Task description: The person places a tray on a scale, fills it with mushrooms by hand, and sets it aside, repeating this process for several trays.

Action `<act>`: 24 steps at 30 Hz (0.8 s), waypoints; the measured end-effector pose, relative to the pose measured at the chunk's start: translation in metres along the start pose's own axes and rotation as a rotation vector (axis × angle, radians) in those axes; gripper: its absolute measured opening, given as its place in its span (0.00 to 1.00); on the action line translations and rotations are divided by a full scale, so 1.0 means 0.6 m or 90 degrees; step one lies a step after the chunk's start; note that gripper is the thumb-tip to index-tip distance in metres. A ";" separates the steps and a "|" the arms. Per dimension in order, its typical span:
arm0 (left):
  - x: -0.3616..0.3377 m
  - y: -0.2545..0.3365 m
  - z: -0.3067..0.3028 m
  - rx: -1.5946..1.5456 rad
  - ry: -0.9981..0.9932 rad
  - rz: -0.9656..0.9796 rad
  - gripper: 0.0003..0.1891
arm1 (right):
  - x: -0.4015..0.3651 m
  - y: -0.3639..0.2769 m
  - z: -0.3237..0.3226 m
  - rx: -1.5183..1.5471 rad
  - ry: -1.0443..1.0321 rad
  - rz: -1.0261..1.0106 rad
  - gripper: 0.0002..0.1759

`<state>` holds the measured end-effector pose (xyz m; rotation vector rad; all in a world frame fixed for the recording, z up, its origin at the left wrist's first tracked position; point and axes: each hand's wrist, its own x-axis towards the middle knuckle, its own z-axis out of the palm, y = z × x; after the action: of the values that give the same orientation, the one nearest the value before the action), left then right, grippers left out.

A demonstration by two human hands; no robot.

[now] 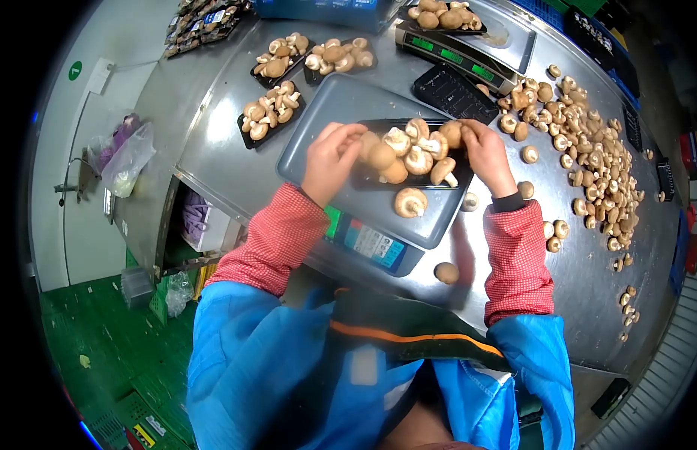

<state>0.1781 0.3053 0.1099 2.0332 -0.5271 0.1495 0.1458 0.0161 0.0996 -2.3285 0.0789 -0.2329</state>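
A black tray [356,177] of brown mushrooms [418,160] lies on the grey scale platform [307,127] in front of me. At the tray's left end is my left hand [335,159], its fingers bent together against a mushroom. My right hand [487,157] is at the tray's right end, thumb and fingers closed on a mushroom [451,134] at the upper corner. One loose mushroom [410,202] rests on the platform just below the tray.
Three filled trays [269,114] stand at the upper left. An empty black tray [455,93] leans by a second scale [461,56], which carries another filled tray. A large mushroom pile [599,161] spreads over the steel table [581,300] at right. A blue crate [322,11] is at the back.
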 end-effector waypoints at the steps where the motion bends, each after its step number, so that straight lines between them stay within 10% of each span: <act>1: 0.002 0.000 0.002 0.025 0.004 0.010 0.11 | 0.002 -0.003 0.001 -0.127 0.033 -0.090 0.16; 13: -0.034 -0.018 0.008 0.144 0.045 0.049 0.09 | -0.098 -0.077 -0.018 -0.138 0.153 -0.045 0.15; 24: -0.044 0.013 0.001 0.088 0.013 0.031 0.25 | -0.187 -0.146 0.041 -0.026 -0.147 -0.146 0.17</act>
<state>0.1511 0.3095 0.1076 2.1513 -0.5668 0.2409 0.0389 0.1090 0.1296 -2.3877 -0.3006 -0.0752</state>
